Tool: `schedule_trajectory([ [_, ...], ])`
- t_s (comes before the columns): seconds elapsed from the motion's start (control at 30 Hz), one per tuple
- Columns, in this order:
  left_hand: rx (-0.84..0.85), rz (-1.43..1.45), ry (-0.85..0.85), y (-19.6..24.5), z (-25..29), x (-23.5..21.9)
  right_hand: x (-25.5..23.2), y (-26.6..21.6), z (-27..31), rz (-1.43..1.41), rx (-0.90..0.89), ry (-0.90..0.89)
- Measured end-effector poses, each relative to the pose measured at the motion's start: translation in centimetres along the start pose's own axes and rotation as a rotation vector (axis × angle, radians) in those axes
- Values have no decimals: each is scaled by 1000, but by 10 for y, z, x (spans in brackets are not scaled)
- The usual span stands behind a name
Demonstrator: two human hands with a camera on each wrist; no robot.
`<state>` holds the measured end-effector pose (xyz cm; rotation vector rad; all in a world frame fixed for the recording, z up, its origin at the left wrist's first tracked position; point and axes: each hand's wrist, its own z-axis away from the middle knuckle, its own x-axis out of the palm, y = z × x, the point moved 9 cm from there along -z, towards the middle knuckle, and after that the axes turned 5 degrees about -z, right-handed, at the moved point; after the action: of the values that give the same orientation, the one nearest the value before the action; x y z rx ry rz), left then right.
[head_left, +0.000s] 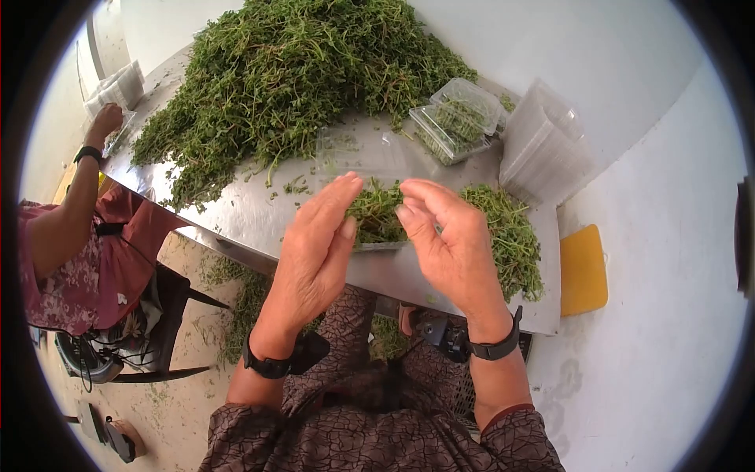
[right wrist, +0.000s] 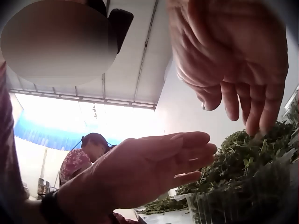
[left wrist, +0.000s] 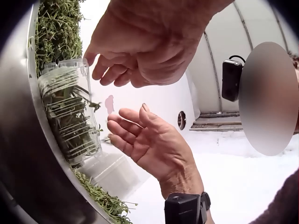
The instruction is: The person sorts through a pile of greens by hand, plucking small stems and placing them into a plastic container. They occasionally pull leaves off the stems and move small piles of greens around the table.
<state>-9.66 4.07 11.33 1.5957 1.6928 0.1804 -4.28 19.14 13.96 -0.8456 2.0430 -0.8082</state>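
A clear plastic clamshell box (head_left: 384, 246) filled with leafy green stems (head_left: 376, 211) lies on the metal table in front of me. Its transparent lid (head_left: 358, 149) is folded back, away from me. My left hand (head_left: 314, 248) is at the box's left side and my right hand (head_left: 456, 244) at its right, palms turned toward each other. Neither holds anything; their fingers are nearly straight. In the left wrist view the ribbed box (left wrist: 70, 116) stands beyond both hands. The right wrist view shows the right hand (right wrist: 233, 60) with fingertips close over the greens.
A large heap of greens (head_left: 299, 79) covers the far table. Filled boxes (head_left: 452, 130) and a stack of nested boxes (head_left: 546, 145) stand at the right, near a smaller green pile (head_left: 507, 244). A yellow board (head_left: 583, 271) is beside the table. Another person's arm (head_left: 71, 197) reaches in from the left.
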Motion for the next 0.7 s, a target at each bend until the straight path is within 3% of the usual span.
schedule_trajectory([
  [0.07, -94, 120, 20, -9, 6, -4, 0, -7, 2, 107, -207, -18],
  [0.17, -145, 99, 36, -20, 14, -14, -13, 4, 7, 80, -59, -21],
  [0.27, -154, 90, 45, -24, 23, -20, -34, 4, 13, 204, -126, 31],
  [0.4, -136, -1, -4, -22, 32, -17, -58, 6, 20, 422, -74, 6],
  [0.47, 79, -183, 4, -6, 35, -15, -63, 8, 27, 448, -39, 8],
  [0.5, 78, -181, 4, -3, 34, -14, -62, 10, 32, 433, -7, -7],
  [0.57, 252, -319, -114, 24, 33, 2, -57, 12, 38, 415, 4, -54],
  [0.7, 253, -374, -283, 30, 23, 31, -54, 19, 46, 397, -12, -75],
])
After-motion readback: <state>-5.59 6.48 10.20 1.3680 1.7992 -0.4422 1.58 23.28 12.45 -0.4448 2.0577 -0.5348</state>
